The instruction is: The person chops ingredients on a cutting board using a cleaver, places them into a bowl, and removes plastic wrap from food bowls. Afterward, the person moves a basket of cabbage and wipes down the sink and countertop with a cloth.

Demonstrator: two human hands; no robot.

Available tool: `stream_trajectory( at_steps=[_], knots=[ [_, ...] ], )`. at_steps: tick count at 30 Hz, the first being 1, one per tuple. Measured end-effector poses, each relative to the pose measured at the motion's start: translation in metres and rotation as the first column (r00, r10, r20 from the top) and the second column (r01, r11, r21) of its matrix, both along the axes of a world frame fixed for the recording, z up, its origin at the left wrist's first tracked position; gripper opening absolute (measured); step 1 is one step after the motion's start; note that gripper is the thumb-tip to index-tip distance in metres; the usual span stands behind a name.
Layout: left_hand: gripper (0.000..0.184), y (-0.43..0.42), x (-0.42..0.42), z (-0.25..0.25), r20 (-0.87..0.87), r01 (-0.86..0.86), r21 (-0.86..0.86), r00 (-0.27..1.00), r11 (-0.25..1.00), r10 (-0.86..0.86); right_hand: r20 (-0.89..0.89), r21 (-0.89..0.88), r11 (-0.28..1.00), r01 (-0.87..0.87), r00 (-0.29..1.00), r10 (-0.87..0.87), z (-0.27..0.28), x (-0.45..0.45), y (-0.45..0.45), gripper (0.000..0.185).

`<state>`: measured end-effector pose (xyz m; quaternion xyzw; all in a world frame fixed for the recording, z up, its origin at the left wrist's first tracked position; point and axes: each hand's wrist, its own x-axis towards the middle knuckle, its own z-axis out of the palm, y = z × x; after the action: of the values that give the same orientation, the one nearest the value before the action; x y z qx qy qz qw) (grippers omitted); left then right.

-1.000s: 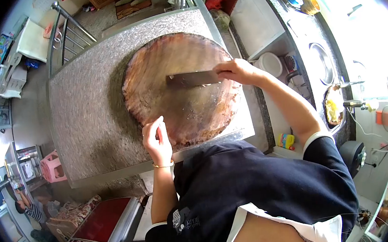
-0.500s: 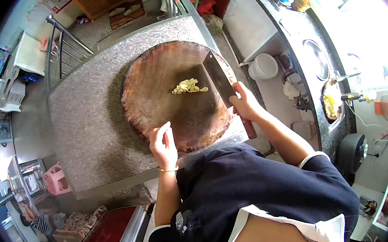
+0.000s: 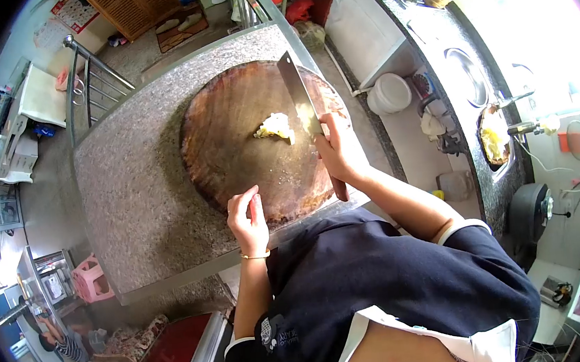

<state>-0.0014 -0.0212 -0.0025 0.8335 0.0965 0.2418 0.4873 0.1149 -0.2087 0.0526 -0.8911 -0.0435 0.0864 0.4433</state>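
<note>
A round wooden chopping block (image 3: 229,117) lies on the speckled stone counter (image 3: 123,168). Near its middle is a small heap of pale yellow chopped pieces (image 3: 274,127). My right hand (image 3: 340,150) is closed round a cleaver (image 3: 298,94), whose broad blade stands just right of the heap, tip pointing away from me and handle towards me. At the block's near left edge is my left hand (image 3: 247,219), its fingers bent and drawn together. Whether anything small is between those fingers cannot be made out.
To the right runs a dark counter with a sink (image 3: 466,77) and a dish of yellow food (image 3: 495,137). A white bucket (image 3: 391,93) stands below it. A metal railing (image 3: 104,67), a pink stool (image 3: 92,280) and a person (image 3: 70,346) are on the left.
The cleaver has swung from lying across the block to pointing away from me, uncovering the yellow heap. Since then it has moved left, closer to the heap. My left hand has barely moved.
</note>
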Motion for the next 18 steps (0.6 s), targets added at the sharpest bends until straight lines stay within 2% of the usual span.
stream_trajectory(
  at_steps=[2, 4, 5, 6, 8, 9, 10, 12, 13, 14, 15, 16, 17, 18],
  knots=[
    [0.012, 0.0, -0.001, -0.004, -0.006, 0.018, -0.015, 1.0, 1.0, -0.018, 0.043, -0.061, 0.998, 0.006, 0.999, -0.004, -0.027, 0.008, -0.014, 0.026],
    [0.012, -0.001, 0.0, -0.004, -0.011, 0.046, -0.025, 0.999, 0.999, -0.046, -0.24, 0.011, 1.0, -0.012, 0.971, 0.014, -0.033, 0.017, -0.022, 0.027],
    [0.013, -0.003, 0.003, -0.002, 0.002, 0.066, -0.015, 0.998, 0.998, -0.066, -0.236, 0.085, 0.996, 0.026, 0.972, -0.005, -0.034, 0.017, -0.026, 0.027],
    [0.013, -0.004, 0.003, -0.001, 0.009, 0.085, -0.007, 0.996, 0.996, -0.085, -0.239, 0.085, 0.996, 0.036, 0.971, -0.015, -0.034, 0.015, -0.028, 0.027],
    [0.013, -0.006, 0.008, 0.002, -0.001, 0.112, -0.001, 0.994, 0.994, -0.112, -0.292, 0.466, 0.853, 0.233, 0.951, -0.101, -0.034, 0.008, -0.033, 0.021],
    [0.013, -0.008, 0.01, 0.004, -0.01, 0.121, 0.003, 0.993, 0.993, -0.121, -0.314, 0.534, 0.804, 0.262, 0.944, -0.099, -0.024, 0.002, -0.035, 0.023],
    [0.013, -0.009, 0.012, 0.004, -0.009, 0.154, 0.009, 0.988, 0.988, -0.154, -0.313, 0.539, 0.792, 0.288, 0.941, -0.129, -0.026, -0.002, -0.039, 0.023],
    [0.012, -0.014, 0.023, 0.003, 0.051, 0.154, 0.055, 0.986, 0.987, -0.157, -0.457, 0.69, 0.6, 0.405, 0.886, -0.072, -0.033, -0.006, -0.055, 0.026],
    [0.012, -0.017, 0.025, 0.002, 0.054, 0.148, 0.08, 0.987, 0.986, -0.152, -0.504, 0.653, 0.601, 0.461, 0.857, -0.111, -0.043, -0.01, -0.064, 0.026],
    [0.011, -0.018, 0.034, 0.009, 0.075, 0.174, 0.177, 0.979, 0.969, -0.189, -0.581, 0.68, 0.446, 0.582, 0.799, -0.157, -0.037, -0.017, -0.066, 0.023],
    [0.01, -0.022, 0.042, 0.006, 0.1, 0.187, 0.193, 0.973, 0.963, -0.209, -0.611, 0.681, 0.382, 0.625, 0.772, -0.172, -0.031, -0.022, -0.075, 0.019],
    [0.009, -0.03, 0.044, 0.009, 0.076, 0.181, 0.158, 0.978, 0.971, -0.195, -0.611, 0.668, 0.419, 0.615, 0.775, -0.164, -0.044, -0.029, -0.09, 0.016],
    [0.01, -0.03, 0.047, 0.006, 0.072, 0.212, 0.127, 0.972, 0.969, -0.222, -0.62, 0.695, 0.385, 0.608, 0.777, -0.107, -0.039, -0.036, -0.101, 0.015],
    [0.012, -0.03, 0.054, 0.001, 0.055, 0.222, 0.055, 0.973, 0.974, -0.224, -0.594, 0.761, 0.228, 0.607, 0.794, -0.133, -0.05, -0.04, -0.107, 0.019]
  ],
)
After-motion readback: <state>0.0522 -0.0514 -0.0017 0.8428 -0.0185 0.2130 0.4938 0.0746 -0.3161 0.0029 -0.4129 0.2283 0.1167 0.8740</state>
